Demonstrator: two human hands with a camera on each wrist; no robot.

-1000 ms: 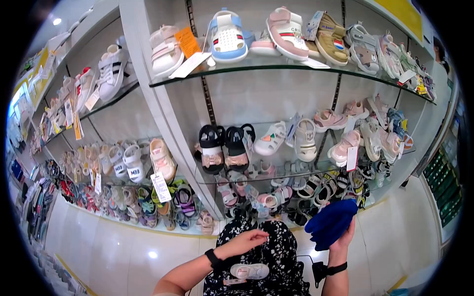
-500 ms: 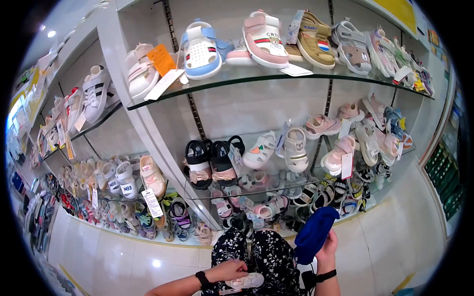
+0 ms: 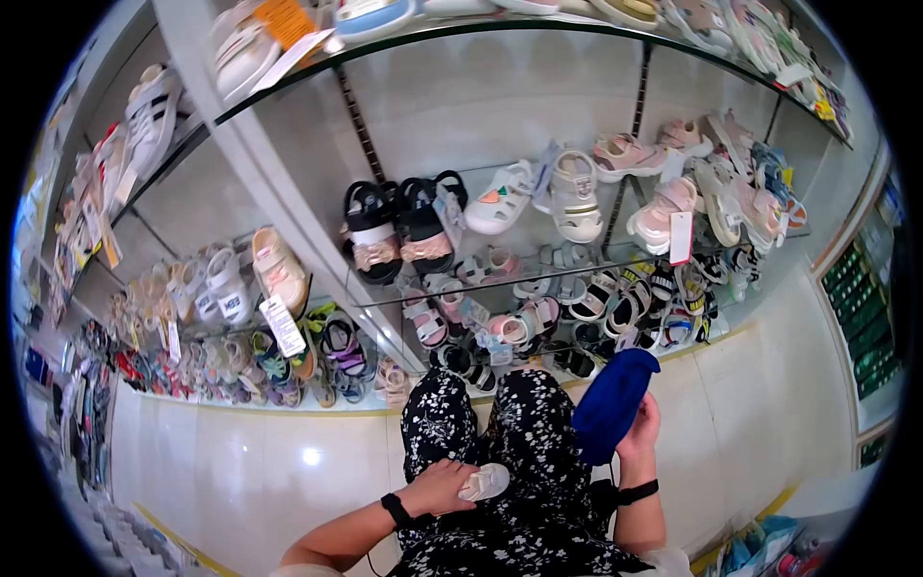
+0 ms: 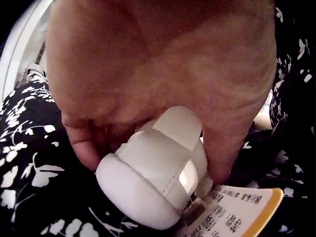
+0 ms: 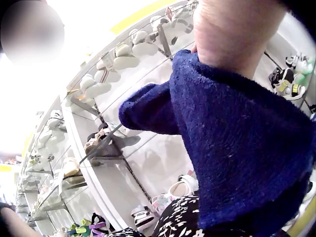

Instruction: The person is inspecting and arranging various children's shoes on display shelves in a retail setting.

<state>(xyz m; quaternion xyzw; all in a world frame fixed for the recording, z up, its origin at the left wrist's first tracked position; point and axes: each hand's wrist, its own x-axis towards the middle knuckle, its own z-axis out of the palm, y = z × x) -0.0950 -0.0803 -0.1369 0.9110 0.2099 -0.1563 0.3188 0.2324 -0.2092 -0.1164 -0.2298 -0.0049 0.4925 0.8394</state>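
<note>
— Since a second ago the left hand [image 3: 437,486] has dropped from above the lap onto the white shoe [image 3: 486,481], and the view has tipped down, so the top shelf has slid nearly out at the far edge.

— How does that hand sit on the shoe?

— Thumb on one side and fingers on the other, curled round it. The left wrist view shows the hand [image 4: 158,74] pinching the shoe [image 4: 153,182] from above, rounded toe toward the camera.

— Where is the shoe?

— Near, left of centre, on the lap of the black-and-white flowered dress [image 3: 538,433]. A white tag with an orange edge [image 4: 237,212] lies just beside it.

— And the other side?

— The right hand [image 3: 642,433] holds a blue cloth [image 3: 611,404] up beside the right knee, fingers closed on it from behind. From the right wrist, the cloth [image 5: 237,143] hangs over the hand [image 5: 227,34] and fills most of the view.

— What lies beyond?

— Far off, glass shelves [image 3: 538,288] crowded with children's shoes; a pair of black sandals [image 3: 399,231] stands left of centre.
</note>
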